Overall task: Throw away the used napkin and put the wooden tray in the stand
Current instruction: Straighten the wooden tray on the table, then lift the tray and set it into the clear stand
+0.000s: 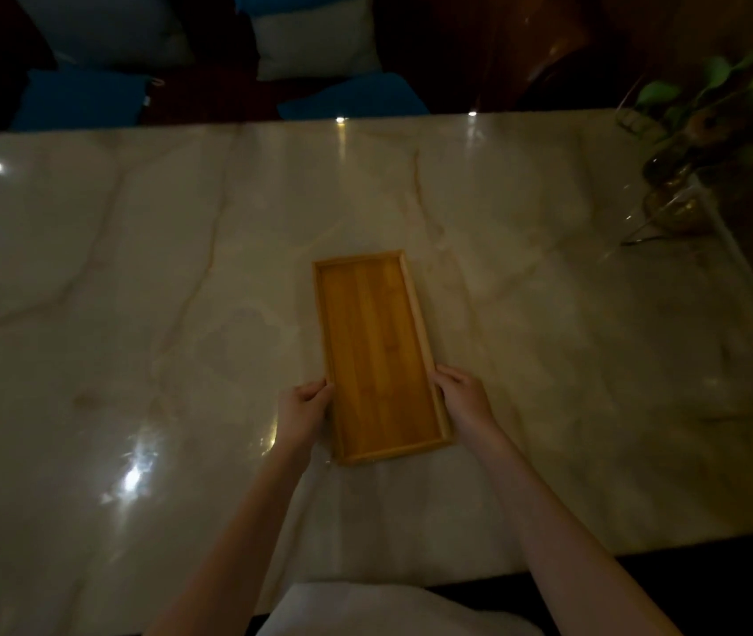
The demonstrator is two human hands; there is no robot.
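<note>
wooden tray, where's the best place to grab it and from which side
Grip the wooden tray by its two long raised rims near the end closest to the person, one hand from each side. It lies flat on the marble table, lengthwise away from the body, narrow enough to span. The left hand and right hand already sit at those rims; whether they are clamped is unclear.

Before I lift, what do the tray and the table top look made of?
Wooden tray: looks like bamboo or light wood, matte, with lengthwise strips and a raised rim. Table top: seems polished marble or a lookalike, pale with veins and bright light reflections.
</note>
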